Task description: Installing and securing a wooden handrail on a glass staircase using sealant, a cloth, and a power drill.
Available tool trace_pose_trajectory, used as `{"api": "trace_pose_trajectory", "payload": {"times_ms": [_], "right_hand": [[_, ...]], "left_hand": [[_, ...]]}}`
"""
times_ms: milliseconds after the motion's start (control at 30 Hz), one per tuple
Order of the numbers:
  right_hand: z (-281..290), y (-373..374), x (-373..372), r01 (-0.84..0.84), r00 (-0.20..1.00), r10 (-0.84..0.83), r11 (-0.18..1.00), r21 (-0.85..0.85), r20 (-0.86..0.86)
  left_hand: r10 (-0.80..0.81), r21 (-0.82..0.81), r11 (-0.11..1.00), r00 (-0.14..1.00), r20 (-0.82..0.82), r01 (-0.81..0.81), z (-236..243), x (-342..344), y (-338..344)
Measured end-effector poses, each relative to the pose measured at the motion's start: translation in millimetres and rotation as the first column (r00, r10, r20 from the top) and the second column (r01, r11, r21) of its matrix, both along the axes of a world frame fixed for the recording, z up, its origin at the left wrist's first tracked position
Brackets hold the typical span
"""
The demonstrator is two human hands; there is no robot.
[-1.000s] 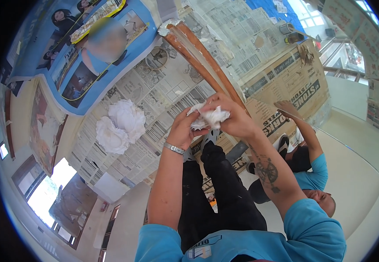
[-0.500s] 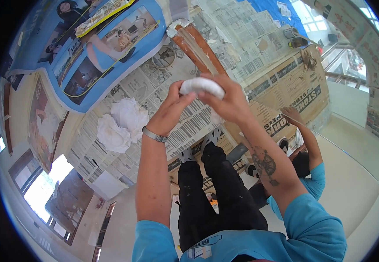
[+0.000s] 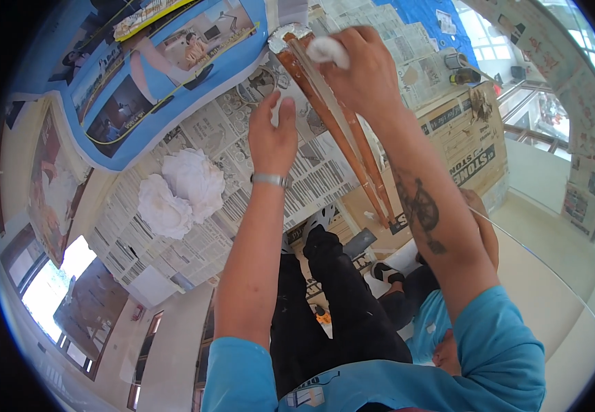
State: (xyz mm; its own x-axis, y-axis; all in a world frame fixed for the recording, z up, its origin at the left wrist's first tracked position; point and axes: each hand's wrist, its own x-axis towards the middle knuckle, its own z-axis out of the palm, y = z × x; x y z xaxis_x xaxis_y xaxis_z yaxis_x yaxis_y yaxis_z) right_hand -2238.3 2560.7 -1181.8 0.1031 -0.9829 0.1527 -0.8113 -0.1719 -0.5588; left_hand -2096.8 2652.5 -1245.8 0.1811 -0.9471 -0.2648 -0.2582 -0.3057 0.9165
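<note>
Right hand (image 3: 365, 72) gripping a rounded white cloth wad (image 3: 328, 52) near a long reddish-brown wooden rail (image 3: 345, 143)

From the view's centre, the right hand lies at 1 o'clock, forearm extended, fingers curled round the wad, which protrudes at 12 o'clock by the rail's upper end; contact between them cannot be told. The left hand (image 3: 273, 137), near 12 o'clock, is unclasped, thumb and fingers parted, pointing upward. Crumpled white cloths (image 3: 193, 184) lie at 9 o'clock on printed newspaper sheets (image 3: 208, 237).
</note>
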Motion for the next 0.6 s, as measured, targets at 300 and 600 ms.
{"api": "trace_pose_trajectory", "payload": {"times_ms": [300, 600], "right_hand": [[-15.6, -19.2, 12.7, -0.254, 0.93, 0.179, 0.944, -0.211, -0.321], [-42.1, 8.5, -9.1, -0.197, 0.945, 0.143, 0.967, -0.163, -0.293]], "left_hand": [[0.132, -0.063, 0.99, 0.99, 0.045, -0.129, -15.9, -13.5, -45.2], [0.059, 0.067, 0.996, 0.997, 0.052, -0.063, -31.7, -38.1, -23.8]]}}
